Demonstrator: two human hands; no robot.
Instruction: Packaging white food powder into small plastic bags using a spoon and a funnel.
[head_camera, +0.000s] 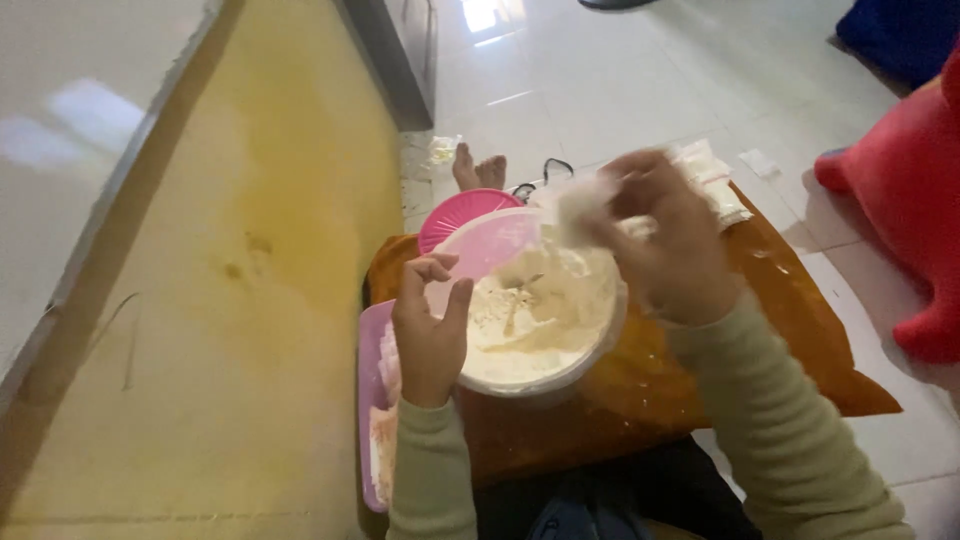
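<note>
At centre frame, a left hand (428, 335) clamps its fingers on the rim of a white bowl of pale dough (535, 310) to steady it, while the right hand (655, 235) pinches a small lump (582, 205) above it.

Round translucent plastic tub (540, 380), tilted toward the camera, resting on an orange cloth over the lap. Filled with pale cream, lumpy flour-like mass (535, 315); surface uneven, a dent near the middle. Left hand (428, 335) grips the near-left rim, thumb and fingers pinching it. Right hand (660, 240) is raised over the far rim, pinching a small white clump (580, 205), blurred.
</note>
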